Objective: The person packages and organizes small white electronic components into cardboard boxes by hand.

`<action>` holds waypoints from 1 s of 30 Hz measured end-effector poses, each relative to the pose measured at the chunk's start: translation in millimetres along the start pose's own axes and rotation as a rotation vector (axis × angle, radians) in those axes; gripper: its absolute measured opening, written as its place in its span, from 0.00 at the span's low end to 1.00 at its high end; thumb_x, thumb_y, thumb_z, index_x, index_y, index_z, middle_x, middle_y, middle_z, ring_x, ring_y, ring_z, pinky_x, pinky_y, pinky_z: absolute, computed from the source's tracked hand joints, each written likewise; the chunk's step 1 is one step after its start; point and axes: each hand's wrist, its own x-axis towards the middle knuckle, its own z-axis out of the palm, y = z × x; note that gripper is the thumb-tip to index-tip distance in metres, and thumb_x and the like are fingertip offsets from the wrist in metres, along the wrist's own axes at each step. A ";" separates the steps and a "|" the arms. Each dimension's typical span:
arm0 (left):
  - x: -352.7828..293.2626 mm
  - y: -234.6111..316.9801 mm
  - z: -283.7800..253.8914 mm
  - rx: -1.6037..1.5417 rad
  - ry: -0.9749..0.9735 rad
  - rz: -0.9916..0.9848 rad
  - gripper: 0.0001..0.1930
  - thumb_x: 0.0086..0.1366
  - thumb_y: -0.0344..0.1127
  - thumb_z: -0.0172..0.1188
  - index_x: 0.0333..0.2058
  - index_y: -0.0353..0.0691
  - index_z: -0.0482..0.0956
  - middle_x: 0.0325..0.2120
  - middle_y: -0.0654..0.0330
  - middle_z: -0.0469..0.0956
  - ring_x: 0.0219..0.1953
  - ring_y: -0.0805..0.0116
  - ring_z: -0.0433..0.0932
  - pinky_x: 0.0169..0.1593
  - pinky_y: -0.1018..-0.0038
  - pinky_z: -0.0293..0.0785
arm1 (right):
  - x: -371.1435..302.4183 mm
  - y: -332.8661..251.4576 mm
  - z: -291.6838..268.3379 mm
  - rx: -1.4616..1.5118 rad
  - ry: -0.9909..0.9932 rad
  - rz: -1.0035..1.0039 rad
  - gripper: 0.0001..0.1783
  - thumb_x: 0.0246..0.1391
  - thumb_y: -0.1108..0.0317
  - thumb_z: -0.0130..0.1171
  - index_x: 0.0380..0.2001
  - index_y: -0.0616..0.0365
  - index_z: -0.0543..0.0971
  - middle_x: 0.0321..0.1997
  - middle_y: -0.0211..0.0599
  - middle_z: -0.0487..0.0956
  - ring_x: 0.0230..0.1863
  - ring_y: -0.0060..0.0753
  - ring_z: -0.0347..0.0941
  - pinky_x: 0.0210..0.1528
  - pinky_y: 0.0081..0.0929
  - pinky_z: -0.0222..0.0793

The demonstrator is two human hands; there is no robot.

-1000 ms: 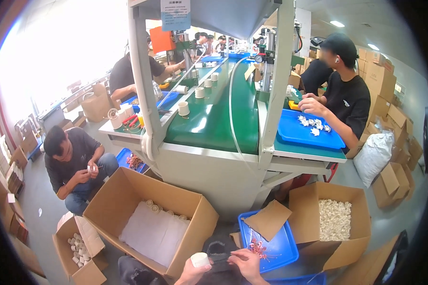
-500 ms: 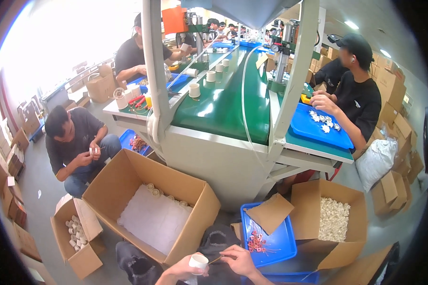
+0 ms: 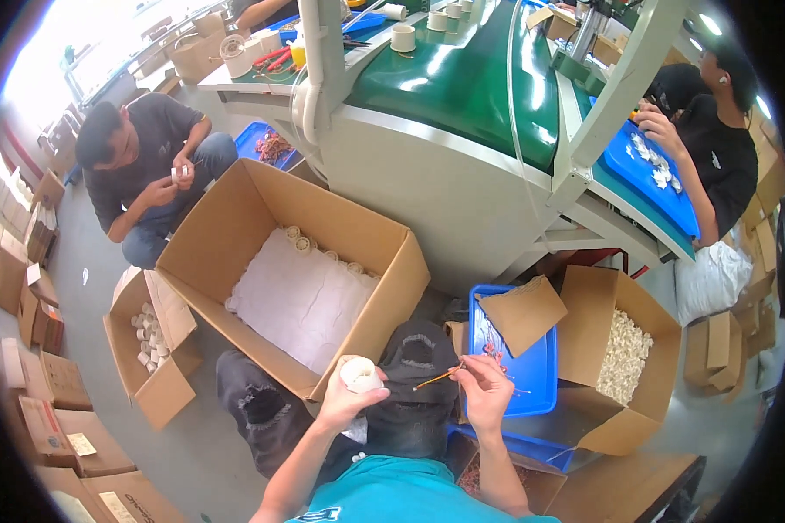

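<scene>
My left hand (image 3: 347,397) is wrapped round a white plastic cup-shaped part (image 3: 360,375), whose round top faces up. To its right, my right hand (image 3: 487,390) pinches a short thin wire (image 3: 436,378), reddish and yellow, pointing toward the white part but apart from it. Both hands are above my knees in torn dark trousers (image 3: 410,362). Just beyond my right hand lies a blue tray (image 3: 541,373) with red-tipped wires (image 3: 492,349) and a cardboard piece (image 3: 523,314) on it.
A large carton (image 3: 401,279) with a white sheet and white round parts stands ahead. Small cartons flank it: one with white cylinders (image 3: 153,344), one with small pale pieces (image 3: 623,357). Beyond is a green conveyor (image 3: 462,96). Co-workers sit left (image 3: 140,166) and right (image 3: 715,166).
The view has tipped downward. My right hand has drawn away from the white part with the wire, and the part's round end now faces up more.
</scene>
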 end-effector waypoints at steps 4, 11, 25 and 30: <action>-1.4 20.4 26.3 0.280 0.028 0.173 0.29 0.51 0.28 0.73 0.51 0.36 0.70 0.38 0.61 0.79 0.44 0.75 0.77 0.48 0.76 0.74 | -5.0 -10.7 10.3 0.003 0.036 -0.073 0.12 0.50 0.88 0.61 0.40 0.73 0.80 0.43 0.44 0.77 0.38 0.35 0.81 0.41 0.27 0.82; -5.0 24.2 38.5 0.484 0.043 0.416 0.24 0.47 0.30 0.75 0.43 0.38 0.73 0.36 0.56 0.79 0.41 0.65 0.81 0.44 0.73 0.76 | -13.9 -31.2 22.8 -0.115 0.016 -0.240 0.12 0.49 0.88 0.62 0.39 0.72 0.80 0.42 0.44 0.76 0.36 0.35 0.81 0.39 0.27 0.81; -5.5 39.8 30.7 0.247 -0.591 0.183 0.22 0.43 0.32 0.73 0.39 0.39 0.76 0.43 0.54 0.78 0.50 0.55 0.77 0.56 0.62 0.70 | -16.3 -21.6 16.8 -0.111 0.007 -0.107 0.14 0.46 0.88 0.63 0.38 0.69 0.82 0.42 0.42 0.78 0.38 0.31 0.79 0.39 0.22 0.77; -6.5 48.3 30.0 0.655 -0.530 0.253 0.23 0.42 0.30 0.73 0.39 0.39 0.76 0.36 0.56 0.79 0.46 0.57 0.78 0.50 0.64 0.72 | -12.9 -31.0 9.9 -0.384 -0.092 -0.279 0.13 0.44 0.87 0.65 0.36 0.65 0.84 0.38 0.41 0.80 0.37 0.33 0.79 0.39 0.24 0.76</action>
